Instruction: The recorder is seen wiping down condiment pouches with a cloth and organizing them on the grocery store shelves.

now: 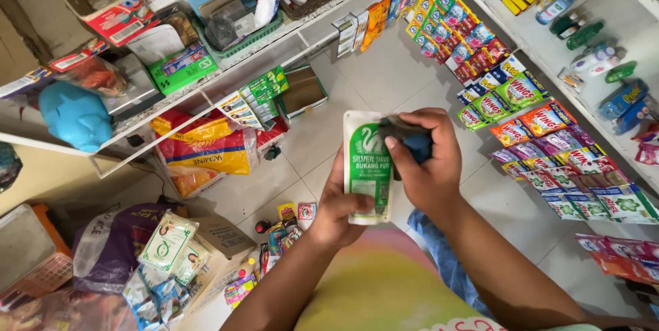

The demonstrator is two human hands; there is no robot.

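Head view, looking down over both forearms to a tiled floor (384, 77).

The left hand (340, 211) grips a green-and-white pouch (366, 166) by its lower part, thumb across the front near the bottom edge, fingers curled behind. The pouch stands upright at chest height over the floor, front face toward the camera.

The right hand (425, 163) is closed around a dark blue cloth (410, 137), bunched in the palm and pressed against the pouch's upper right corner. Index finger lies on the pouch face; cloth and pouch are in contact.

Judgement: the step in hand looks like wiping the pouch. To do it well, the left hand should keep the pack flat and steady from below, so that the cloth can pass over the whole face without creasing it. Pressure should be light near the top seal. The back face is hidden; its state cannot be told.

Surroundings: strips of coloured sachets (522, 111) hang at right along white shelving (597, 22). At left, a shelf (226, 73) carries a green basket (244, 39) and a blue piggy bank (74, 117). A yellow rice sack (206, 149) sits lower left, a cardboard box (223, 245) of small packets beside it.
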